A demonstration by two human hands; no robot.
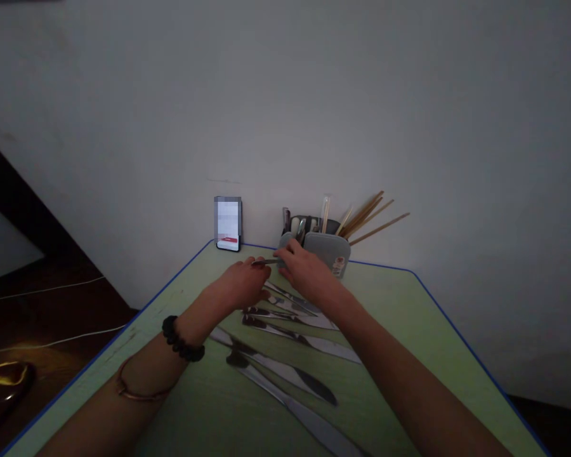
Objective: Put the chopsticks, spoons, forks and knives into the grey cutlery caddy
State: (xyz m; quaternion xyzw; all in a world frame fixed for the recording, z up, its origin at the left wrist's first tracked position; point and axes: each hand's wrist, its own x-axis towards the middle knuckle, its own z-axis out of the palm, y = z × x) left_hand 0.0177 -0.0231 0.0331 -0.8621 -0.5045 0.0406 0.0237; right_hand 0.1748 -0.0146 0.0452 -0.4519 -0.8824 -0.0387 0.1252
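Observation:
Both my hands reach to the far side of a green table [409,330]. My left hand [245,282] and my right hand [304,270] are closed on the two ends of one small metal utensil [266,261], held just above the table in front of a grey cutlery holder [327,249]. The holder stands against the wall with wooden chopsticks [368,222] and metal utensils sticking out of it. Several knives [285,368] lie in a row on the table under and between my forearms.
A phone [228,223] leans upright against the white wall at the table's far left corner. The table has a blue edge. To the left the floor is dark, with white cables [47,343] and a shiny brown object [4,381].

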